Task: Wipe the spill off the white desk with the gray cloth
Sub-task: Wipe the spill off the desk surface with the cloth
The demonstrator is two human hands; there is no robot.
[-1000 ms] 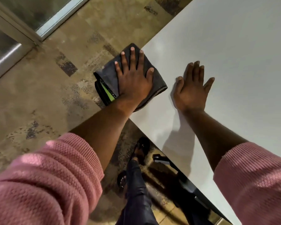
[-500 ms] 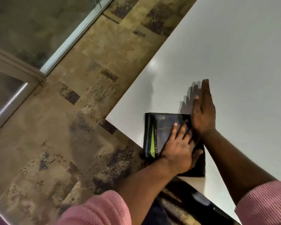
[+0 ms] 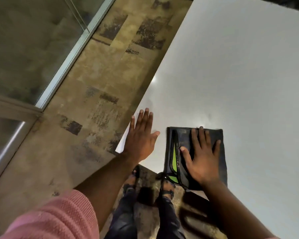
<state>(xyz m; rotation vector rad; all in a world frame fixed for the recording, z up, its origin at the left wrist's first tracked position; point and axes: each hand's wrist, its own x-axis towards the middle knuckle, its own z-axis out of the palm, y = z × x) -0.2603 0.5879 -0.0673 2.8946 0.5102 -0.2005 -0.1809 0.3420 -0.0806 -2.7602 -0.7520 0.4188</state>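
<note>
The folded gray cloth [image 3: 181,137], with a green strip showing along its left side, lies on the white desk [image 3: 240,75] near the front edge. My right hand [image 3: 203,159] presses flat on it with fingers spread. My left hand [image 3: 141,137] rests open and flat on the desk's near left corner, a short gap left of the cloth. A faint small mark [image 3: 210,116] shows on the desk just beyond the cloth. I cannot make out a distinct spill.
The desk's left edge runs diagonally up to the right, with patterned brown carpet [image 3: 97,104] beside it. A glass partition with a metal frame [image 3: 66,66] stands at the far left. My legs and sandalled feet [image 3: 145,187] are below the desk corner.
The cloth went from under my left hand to under my right hand and moved right along the front edge. My left hand now lies bare on the desk corner.
</note>
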